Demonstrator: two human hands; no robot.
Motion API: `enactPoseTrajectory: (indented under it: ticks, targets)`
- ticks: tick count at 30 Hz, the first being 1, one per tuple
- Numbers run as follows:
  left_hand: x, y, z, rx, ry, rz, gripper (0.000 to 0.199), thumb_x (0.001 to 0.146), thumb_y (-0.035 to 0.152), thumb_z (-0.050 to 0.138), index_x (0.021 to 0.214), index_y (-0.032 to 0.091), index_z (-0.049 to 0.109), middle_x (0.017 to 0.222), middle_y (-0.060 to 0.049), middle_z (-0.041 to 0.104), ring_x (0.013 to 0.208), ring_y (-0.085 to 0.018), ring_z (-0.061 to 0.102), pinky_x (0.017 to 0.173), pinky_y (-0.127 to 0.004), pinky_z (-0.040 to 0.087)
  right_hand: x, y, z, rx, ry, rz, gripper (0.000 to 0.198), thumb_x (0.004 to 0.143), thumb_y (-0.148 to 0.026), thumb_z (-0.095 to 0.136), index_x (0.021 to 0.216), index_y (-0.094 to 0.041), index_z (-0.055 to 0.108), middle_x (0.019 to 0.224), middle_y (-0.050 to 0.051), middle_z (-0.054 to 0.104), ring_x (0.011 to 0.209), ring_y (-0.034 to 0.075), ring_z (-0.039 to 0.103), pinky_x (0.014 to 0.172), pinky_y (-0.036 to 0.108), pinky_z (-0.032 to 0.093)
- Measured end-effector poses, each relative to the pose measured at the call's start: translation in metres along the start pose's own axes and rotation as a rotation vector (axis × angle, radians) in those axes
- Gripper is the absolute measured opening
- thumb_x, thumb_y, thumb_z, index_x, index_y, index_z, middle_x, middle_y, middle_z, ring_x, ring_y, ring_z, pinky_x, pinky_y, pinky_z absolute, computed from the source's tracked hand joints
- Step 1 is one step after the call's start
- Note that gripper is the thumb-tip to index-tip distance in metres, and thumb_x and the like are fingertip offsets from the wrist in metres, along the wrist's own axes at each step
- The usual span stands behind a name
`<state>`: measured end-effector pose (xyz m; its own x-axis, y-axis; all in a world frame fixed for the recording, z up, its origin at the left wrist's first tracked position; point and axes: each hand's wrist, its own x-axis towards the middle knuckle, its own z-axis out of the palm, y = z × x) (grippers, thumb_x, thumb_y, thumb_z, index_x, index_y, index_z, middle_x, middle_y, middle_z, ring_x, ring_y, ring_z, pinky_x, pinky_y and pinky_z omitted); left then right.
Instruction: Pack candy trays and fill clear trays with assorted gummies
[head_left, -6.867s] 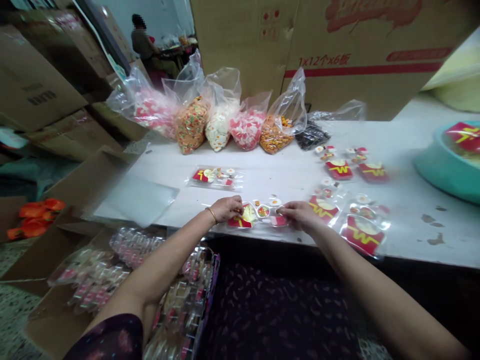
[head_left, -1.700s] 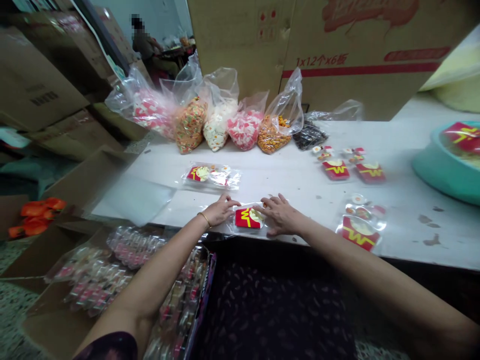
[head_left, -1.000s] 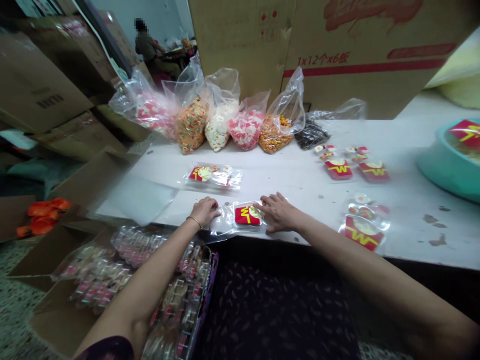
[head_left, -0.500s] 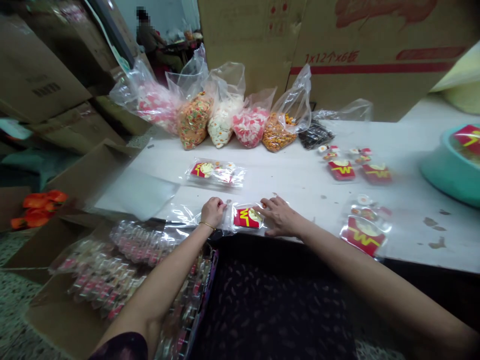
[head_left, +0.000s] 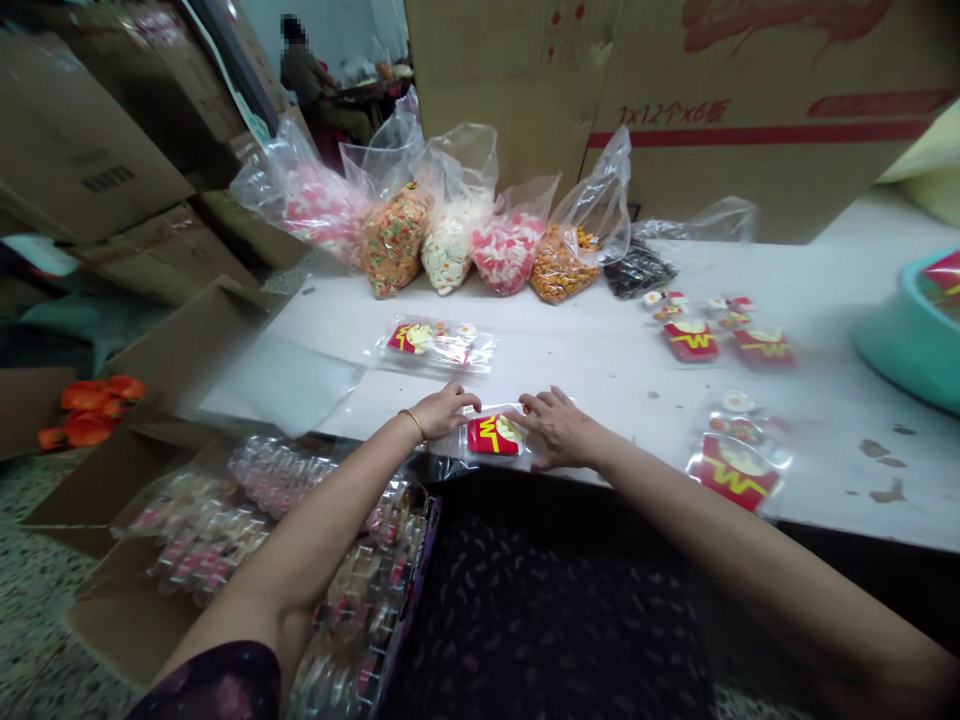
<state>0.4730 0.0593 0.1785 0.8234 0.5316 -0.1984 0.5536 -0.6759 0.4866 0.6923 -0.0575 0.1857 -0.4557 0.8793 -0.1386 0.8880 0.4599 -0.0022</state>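
In front of me at the table's edge lies a clear plastic bag [head_left: 459, 440]. Inside it is a red carton with a yellow zigzag, a toy box of fries [head_left: 491, 435]. My left hand [head_left: 444, 410] has its fingers bent on the bag's left end. My right hand [head_left: 556, 430] is curled over the right end, thumb low and fingers above, hiding the contents there; a bit of orange shows by its fingertips. Just beyond lies a similar filled bag [head_left: 436, 342].
Several bags of small pieces [head_left: 394, 240] line the back before a large carton [head_left: 712, 170]. More fries sets [head_left: 735, 475] and a teal basin [head_left: 907, 330] are on the right. Clear sheets [head_left: 292, 380] lie left, above an open box of packed goods [head_left: 360, 590].
My left hand has moved right, from the clear film left of the carton to the bag's near-left side. Less loose film shows there now. My right hand has stayed in place.
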Motion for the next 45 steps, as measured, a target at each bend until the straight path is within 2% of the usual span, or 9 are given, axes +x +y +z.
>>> enactPoseTrajectory:
  ticks: [5, 10, 13, 19, 28, 31, 36, 40, 45]
  targets:
    - [0.010, 0.010, -0.003, 0.083, -0.074, 0.048, 0.007, 0.065, 0.017, 0.062, 0.070, 0.018, 0.065, 0.088, -0.002, 0.044, 0.071, -0.012, 0.046, 0.070, -0.026, 0.040, 0.003, 0.000, 0.000, 0.018, 0.019, -0.013, 0.088, 0.055, -0.055, 0.065, 0.131, -0.024, 0.035, 0.122, 0.014, 0.042, 0.100, 0.031, 0.041, 0.091, 0.049, 0.020]
    - [0.013, 0.026, 0.014, -0.093, 0.071, 0.198, 0.009, 0.068, 0.011, 0.055, 0.068, 0.016, 0.062, 0.081, -0.001, 0.046, 0.069, -0.010, 0.046, 0.067, -0.022, 0.040, 0.011, -0.004, 0.001, 0.097, 0.071, -0.008, 0.090, 0.053, -0.053, 0.067, 0.130, -0.019, 0.038, 0.118, 0.015, 0.045, 0.096, 0.030, 0.044, 0.088, 0.044, 0.029]
    - [0.013, 0.028, 0.018, -0.196, 0.116, 0.231, 0.008, 0.069, 0.011, 0.054, 0.067, 0.015, 0.060, 0.078, 0.000, 0.046, 0.068, -0.009, 0.047, 0.068, -0.022, 0.041, 0.015, -0.003, 0.002, 0.185, 0.081, 0.035, 0.091, 0.054, -0.055, 0.067, 0.131, -0.017, 0.037, 0.124, 0.017, 0.044, 0.105, 0.034, 0.041, 0.090, 0.048, 0.027]
    - [0.011, 0.021, 0.009, -0.259, 0.180, 0.248, 0.006, 0.071, 0.013, 0.055, 0.070, 0.014, 0.061, 0.075, 0.000, 0.045, 0.070, -0.010, 0.047, 0.070, -0.023, 0.040, 0.024, -0.004, 0.005, 0.440, 0.266, 0.141, 0.051, 0.072, -0.046, 0.058, 0.115, -0.018, 0.052, 0.117, 0.011, 0.053, 0.109, 0.025, 0.044, 0.091, 0.040, 0.031]
    - [0.015, 0.020, 0.014, -0.273, 0.172, 0.284, 0.008, 0.072, 0.013, 0.054, 0.071, 0.016, 0.061, 0.074, 0.000, 0.045, 0.072, -0.010, 0.047, 0.071, -0.023, 0.040, 0.043, -0.026, 0.009, 0.388, 0.258, 0.312, 0.035, 0.073, -0.034, 0.060, 0.107, -0.024, 0.055, 0.113, 0.007, 0.055, 0.108, 0.025, 0.043, 0.095, 0.052, 0.023]
    - [0.013, 0.015, 0.012, -0.267, 0.177, 0.271, 0.010, 0.073, 0.014, 0.053, 0.072, 0.016, 0.062, 0.075, 0.000, 0.045, 0.072, -0.010, 0.047, 0.071, -0.023, 0.040, 0.036, -0.024, 0.007, 0.394, 0.257, 0.275, 0.045, 0.074, -0.040, 0.058, 0.116, -0.026, 0.050, 0.124, 0.008, 0.048, 0.116, 0.027, 0.037, 0.096, 0.055, 0.021]
    - [-0.002, 0.002, 0.004, -0.287, 0.212, 0.245, 0.010, 0.074, 0.015, 0.052, 0.072, 0.015, 0.061, 0.074, 0.000, 0.045, 0.073, -0.011, 0.047, 0.072, -0.024, 0.041, 0.023, -0.007, -0.002, 0.252, 0.100, 0.210, 0.094, 0.057, -0.061, 0.062, 0.136, -0.023, 0.025, 0.141, 0.013, 0.023, 0.128, 0.036, 0.013, 0.096, 0.060, 0.014]
    - [-0.018, -0.003, -0.004, -0.256, 0.240, 0.226, 0.007, 0.073, 0.017, 0.053, 0.072, 0.016, 0.061, 0.079, -0.001, 0.046, 0.076, -0.011, 0.048, 0.074, -0.024, 0.041, 0.024, 0.006, -0.001, 0.150, -0.047, 0.177, 0.099, 0.055, -0.058, 0.064, 0.137, -0.024, 0.020, 0.137, 0.015, 0.030, 0.120, 0.038, 0.028, 0.094, 0.060, 0.016]
    - [-0.036, -0.005, -0.010, -0.203, 0.288, 0.232, 0.009, 0.075, 0.013, 0.049, 0.070, 0.015, 0.057, 0.084, -0.003, 0.050, 0.075, -0.011, 0.050, 0.072, -0.024, 0.041, 0.008, 0.016, 0.004, 0.156, 0.131, 0.299, 0.088, 0.063, -0.057, 0.056, 0.136, -0.021, 0.025, 0.125, 0.017, 0.041, 0.106, 0.033, 0.042, 0.089, 0.050, 0.028]
